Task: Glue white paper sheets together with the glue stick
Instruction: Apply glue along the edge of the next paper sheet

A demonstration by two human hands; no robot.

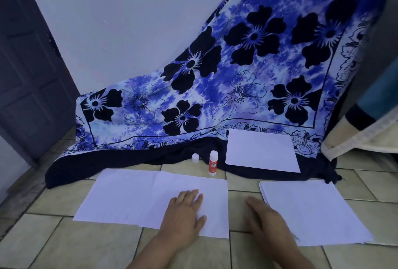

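Two overlapping white sheets [133, 199] lie joined side by side on the tiled floor at the left. My left hand [185, 212] rests flat on the right-hand sheet of that pair, fingers spread. My right hand [265, 217] lies flat on the floor tile, its outer side touching the left edge of a small stack of white sheets [312, 210]. The red-and-white glue stick [213, 163] stands upright without its cap just beyond the joined sheets. Its white cap [195, 158] stands to its left. Another white sheet [260, 150] lies on the dark cloth behind.
A blue floral cloth [237, 70] drapes from the wall down to the floor behind the papers. A dark door [28, 64] stands at the left. Cream bedding [361, 137] hangs at the right. Beige floor tiles [86, 245] fill the foreground.
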